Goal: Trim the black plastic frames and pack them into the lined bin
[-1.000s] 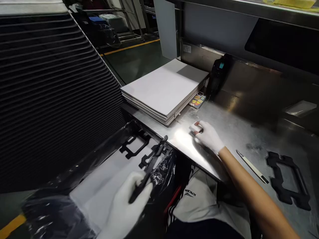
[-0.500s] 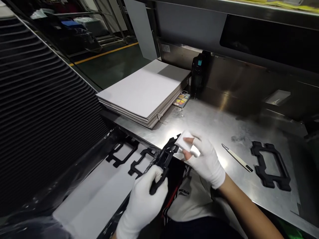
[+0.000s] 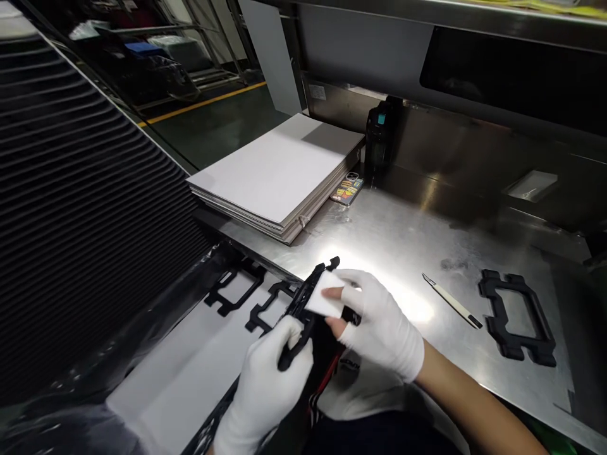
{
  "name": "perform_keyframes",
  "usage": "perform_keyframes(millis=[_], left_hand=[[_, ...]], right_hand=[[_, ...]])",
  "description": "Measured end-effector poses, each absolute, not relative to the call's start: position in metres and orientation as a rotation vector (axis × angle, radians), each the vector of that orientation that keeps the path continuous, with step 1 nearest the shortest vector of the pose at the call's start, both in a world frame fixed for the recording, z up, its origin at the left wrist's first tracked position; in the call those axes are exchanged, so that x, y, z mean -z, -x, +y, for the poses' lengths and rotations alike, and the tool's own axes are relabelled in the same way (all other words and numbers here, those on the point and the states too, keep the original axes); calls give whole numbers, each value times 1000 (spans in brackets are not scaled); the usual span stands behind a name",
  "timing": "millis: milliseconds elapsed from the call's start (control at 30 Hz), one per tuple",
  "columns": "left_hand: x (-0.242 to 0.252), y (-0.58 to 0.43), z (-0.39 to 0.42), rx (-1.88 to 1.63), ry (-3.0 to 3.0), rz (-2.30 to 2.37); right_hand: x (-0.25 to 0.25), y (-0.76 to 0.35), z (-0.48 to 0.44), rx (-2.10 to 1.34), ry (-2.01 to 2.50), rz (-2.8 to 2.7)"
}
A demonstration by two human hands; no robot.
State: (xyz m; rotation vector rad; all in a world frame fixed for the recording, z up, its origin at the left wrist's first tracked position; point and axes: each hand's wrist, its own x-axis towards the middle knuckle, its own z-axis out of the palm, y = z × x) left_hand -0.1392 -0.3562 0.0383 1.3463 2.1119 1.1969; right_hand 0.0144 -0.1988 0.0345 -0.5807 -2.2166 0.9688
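Gloved in white, my left hand (image 3: 272,379) grips the near end of a black plastic frame (image 3: 303,313), which is tilted above the table's front edge. Between thumb and fingers, my right hand (image 3: 379,316) pinches a white wiping pad (image 3: 326,294) against the frame's side; its thumb and index fingertips are bare. The pad and both hands cover much of the held frame. Two similar black frames, one at the back (image 3: 236,287) and one nearer (image 3: 270,306), lie on a white sheet to the left. Another black frame (image 3: 516,316) rests flat on the metal table at the right.
A craft knife (image 3: 452,300) lies on the metal table (image 3: 403,234) right of my hands. Behind them are a stack of white sheets (image 3: 275,170), a phone (image 3: 347,188) and a dark bottle (image 3: 378,136). Ridged black trays (image 3: 85,215) are piled at the left.
My right hand has moved the pad left and down along the held frame. The frame has turned slightly in my left hand, which has shifted a little left.
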Motion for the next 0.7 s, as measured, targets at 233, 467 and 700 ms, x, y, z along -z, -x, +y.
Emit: perform_keyframes(millis=[233,467,700], left_hand=[[-41,140,-359,-1205,-1342,2130],[-37,141,-356,-1145,-1220,2172],[-41,141,-352,-1100,-1158,2256]], right_hand=[[-45,-8,-183,-907,504,-2260],[-57,-15,-186,-854,562,-2170],[-52,-13,-218,-711,616,-2222]])
